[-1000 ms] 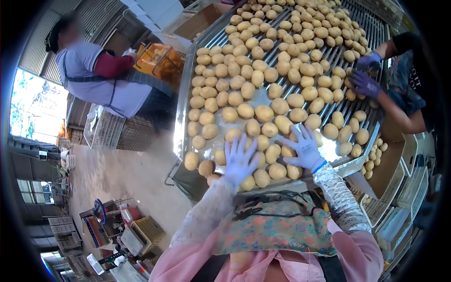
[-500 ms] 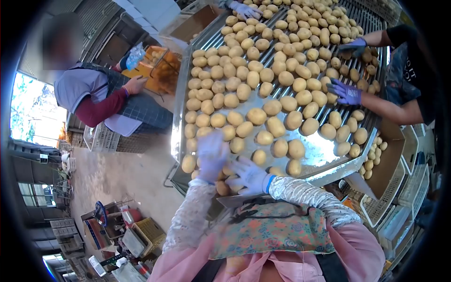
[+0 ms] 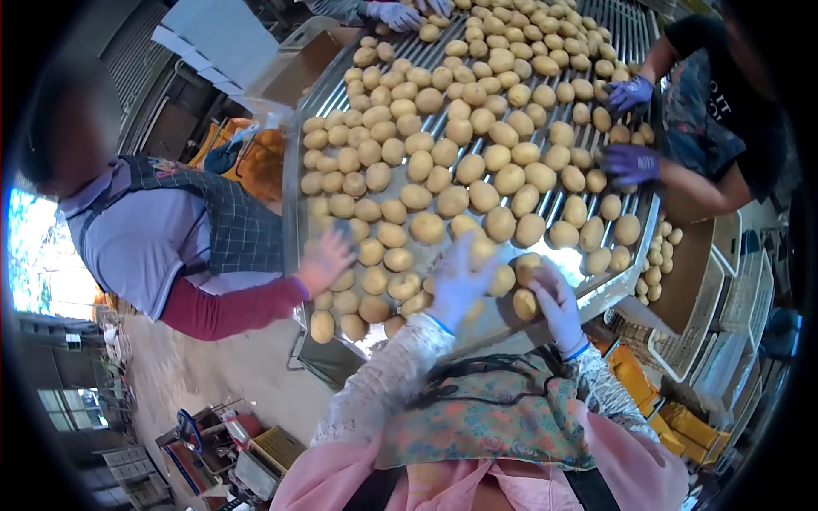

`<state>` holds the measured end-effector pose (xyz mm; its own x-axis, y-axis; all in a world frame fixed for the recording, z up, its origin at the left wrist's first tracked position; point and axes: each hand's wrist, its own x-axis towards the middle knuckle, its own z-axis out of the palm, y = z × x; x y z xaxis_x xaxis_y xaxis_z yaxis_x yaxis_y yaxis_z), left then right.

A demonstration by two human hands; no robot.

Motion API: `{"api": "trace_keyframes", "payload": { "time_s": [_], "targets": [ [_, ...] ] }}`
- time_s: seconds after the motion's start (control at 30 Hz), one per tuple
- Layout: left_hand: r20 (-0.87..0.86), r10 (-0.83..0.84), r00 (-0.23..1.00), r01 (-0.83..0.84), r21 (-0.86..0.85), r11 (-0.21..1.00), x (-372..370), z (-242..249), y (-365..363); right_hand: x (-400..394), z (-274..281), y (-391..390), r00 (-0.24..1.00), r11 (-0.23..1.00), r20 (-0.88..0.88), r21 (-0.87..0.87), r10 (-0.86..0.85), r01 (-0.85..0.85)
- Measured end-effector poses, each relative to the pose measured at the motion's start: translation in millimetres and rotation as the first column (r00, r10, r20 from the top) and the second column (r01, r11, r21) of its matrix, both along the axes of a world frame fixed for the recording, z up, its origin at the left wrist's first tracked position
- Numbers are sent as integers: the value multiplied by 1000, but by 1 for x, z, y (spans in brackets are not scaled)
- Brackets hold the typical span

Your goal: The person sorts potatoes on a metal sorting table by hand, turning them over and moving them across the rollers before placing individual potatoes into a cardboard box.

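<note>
Many pale yellow potatoes (image 3: 427,227) lie spread over a metal sorting table (image 3: 503,334) with rollers. My left hand (image 3: 460,285), in a light purple glove, is over potatoes near the front edge and smeared by motion. To its right, my right hand (image 3: 558,311), gloved alike, bends its fingers around a potato (image 3: 525,304) at the table's front edge. Another potato (image 3: 527,267) lies just beyond those fingertips.
A person in a checked apron (image 3: 243,226) at the left reaches a bare hand (image 3: 325,262) over the potatoes. Purple-gloved hands (image 3: 632,163) work at the right, others (image 3: 394,15) at the far end. A cardboard box of potatoes (image 3: 688,281) and crates (image 3: 741,298) stand right.
Both my hands have moved right along the front edge, and the right one has closed on a potato. The person at left has come closer and now reaches onto the table.
</note>
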<state>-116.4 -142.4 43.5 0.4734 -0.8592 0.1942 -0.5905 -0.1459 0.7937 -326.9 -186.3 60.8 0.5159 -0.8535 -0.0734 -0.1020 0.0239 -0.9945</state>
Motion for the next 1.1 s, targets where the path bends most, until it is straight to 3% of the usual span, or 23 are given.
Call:
{"api": "trace_keyframes", "payload": {
  "time_s": [0.03,0.07,0.1,0.17,0.2,0.23,0.33,0.4,0.43,0.47,0.5,0.57,0.6,0.63,0.67,0.7,0.77,0.8,0.87,0.93,1.0,1.03,1.1],
  "targets": [
    [238,-230,944,247,-46,968,-18,4,4,5,7,8,917,917,319,386,-238,103],
    [471,-407,782,481,-42,876,-31,17,6,3,-4,3,851,873,474,486,-225,-40],
    [472,-408,781,484,-45,874,-38,31,10,-5,-10,-3,851,875,474,483,-226,-37],
    [331,-489,807,527,-31,849,-45,58,21,-23,-15,-15,784,652,411,758,-465,-11],
    [339,-456,823,499,-48,865,-33,27,40,-41,-21,-22,787,802,547,585,-284,-118],
    [388,-467,795,478,76,875,-9,10,62,-53,-4,-23,852,840,371,526,-369,134],
    [478,-534,697,442,300,845,56,3,142,-135,25,-62,893,927,271,214,-360,309],
    [353,-522,776,365,424,829,88,14,179,-189,31,-99,742,750,170,-25,-649,661],
    [284,-396,873,181,567,804,107,20,180,-216,27,-120,709,664,2,-346,-706,663],
    [240,-239,941,5,697,717,120,24,176,-249,6,-138,322,471,-358,-775,-876,421],
    [240,-225,944,-4,694,720,129,1,174,-242,10,-139,334,473,-354,-778,-873,413],
    [725,101,681,-478,335,812,148,-64,176,-202,23,-129,643,589,-353,-785,-680,191],
    [714,131,687,-514,351,783,125,-34,149,-173,18,-122,807,838,-381,-493,-451,236],
    [703,163,693,-546,364,755,90,-6,116,-135,24,-108,846,877,-449,-479,-286,41],
    [718,179,673,-463,220,859,86,-43,110,-101,37,-105,835,744,-530,-615,-146,-261],
    [731,195,654,-359,73,931,84,-79,106,-78,37,-99,692,583,-667,-689,-277,-431],
    [585,-10,811,-148,222,964,46,-34,100,-56,9,-97,697,571,-645,-714,-313,-405],
    [588,0,809,-158,218,963,41,-22,110,-47,6,-92,682,534,-657,-720,-321,-443],
    [550,-369,749,228,309,923,28,-7,150,-27,13,-78,668,494,-665,-727,-334,-477],
    [219,-354,909,264,354,897,32,18,184,-9,28,-50,658,461,-743,-630,-122,-625],
    [431,-389,814,151,491,858,55,16,218,4,11,-35,718,427,-696,-655,-20,-623],
    [378,-250,891,46,473,880,67,7,232,18,1,-32,739,425,-661,-636,130,-644],
    [639,-165,751,-171,430,886,98,-4,241,55,-6,-16,724,361,-628,-629,286,-689]
  ]
}}
